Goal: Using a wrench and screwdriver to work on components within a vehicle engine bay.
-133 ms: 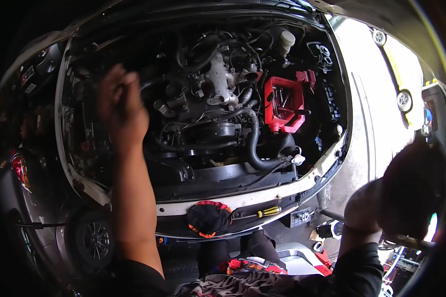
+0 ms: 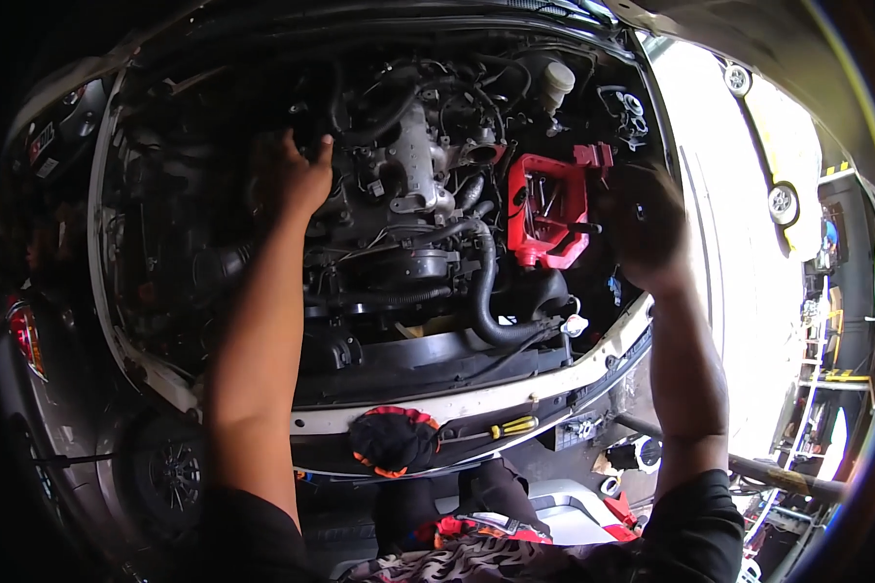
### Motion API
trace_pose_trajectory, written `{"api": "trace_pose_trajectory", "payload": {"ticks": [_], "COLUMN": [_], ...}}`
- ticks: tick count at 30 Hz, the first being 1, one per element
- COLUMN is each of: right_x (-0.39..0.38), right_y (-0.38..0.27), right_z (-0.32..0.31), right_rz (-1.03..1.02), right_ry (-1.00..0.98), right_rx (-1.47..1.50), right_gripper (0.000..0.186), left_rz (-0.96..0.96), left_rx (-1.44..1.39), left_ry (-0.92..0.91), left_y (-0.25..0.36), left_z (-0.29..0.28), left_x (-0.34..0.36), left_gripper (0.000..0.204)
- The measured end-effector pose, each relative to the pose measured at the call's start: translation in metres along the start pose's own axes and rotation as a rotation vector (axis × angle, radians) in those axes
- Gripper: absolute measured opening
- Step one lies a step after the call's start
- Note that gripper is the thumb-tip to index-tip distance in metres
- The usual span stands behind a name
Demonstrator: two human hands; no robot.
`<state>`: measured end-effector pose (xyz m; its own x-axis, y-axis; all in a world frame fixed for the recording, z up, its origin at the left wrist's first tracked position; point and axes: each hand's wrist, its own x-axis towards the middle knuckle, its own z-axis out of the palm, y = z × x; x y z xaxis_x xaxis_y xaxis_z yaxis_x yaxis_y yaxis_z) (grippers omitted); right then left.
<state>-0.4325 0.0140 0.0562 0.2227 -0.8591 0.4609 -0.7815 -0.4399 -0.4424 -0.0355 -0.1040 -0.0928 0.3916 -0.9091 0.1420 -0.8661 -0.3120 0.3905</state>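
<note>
Over the upper-left part of the engine (image 2: 413,165), my left hand (image 2: 303,165) reaches with fingers apart near black hoses, apparently holding nothing. My right hand (image 2: 656,272) grips a bulky dark object (image 2: 642,209), blurred by motion, just right of a red plastic tray (image 2: 544,255) with metal tools inside. Where exactly my right fingers sit on that object is hidden. A white-capped reservoir (image 2: 557,80) stands at the back right of the engine bay.
On the front panel (image 2: 321,420) lie a black-and-red cloth bundle (image 2: 396,442) and a yellow-handled screwdriver (image 2: 510,428). The raised hood (image 2: 768,68) arches above. Another vehicle (image 2: 58,389) stands left; a yellow car (image 2: 787,185) and metal racks (image 2: 836,376) are to the right.
My left hand has moved right, deeper over the engine. My right hand and the dark object have swung up and leftward from the lower right to beside the red tray.
</note>
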Motion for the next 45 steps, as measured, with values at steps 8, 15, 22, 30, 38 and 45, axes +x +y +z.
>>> {"api": "trace_pose_trajectory", "payload": {"ticks": [8,15,22,30,38,45], "right_x": [0.095,0.211,0.299,0.313,0.331,0.323], "right_y": [0.129,0.164,0.190,0.192,0.221,0.186], "right_z": [0.146,0.278,0.367,0.375,0.391,0.349], "right_rz": [-0.172,-0.357,-0.160,-0.495,-0.555,-0.600], "right_ry": [-0.135,-0.139,-0.687,-0.869,-0.907,-0.718], "right_rx": [-0.168,-0.301,-0.847,-1.181,-1.302,-1.163], "right_gripper": [0.011,0.019,0.028,0.028,0.032,0.028], "left_rz": [-0.232,-0.171,-0.139,-0.082,-0.095,-0.084], "left_rx": [0.200,0.321,0.300,0.273,0.290,0.320], "left_ry": [-0.269,-0.308,-0.210,-0.138,-0.170,-0.210], "left_y": [0.034,0.039,0.030,0.021,0.020,0.026], "left_z": [0.076,0.063,0.080,0.086,0.089,0.082], "left_x": [0.004,0.006,0.005,0.004,0.006,0.004], "left_gripper": [0.086,0.084,0.084,0.084,0.088,0.086]}}
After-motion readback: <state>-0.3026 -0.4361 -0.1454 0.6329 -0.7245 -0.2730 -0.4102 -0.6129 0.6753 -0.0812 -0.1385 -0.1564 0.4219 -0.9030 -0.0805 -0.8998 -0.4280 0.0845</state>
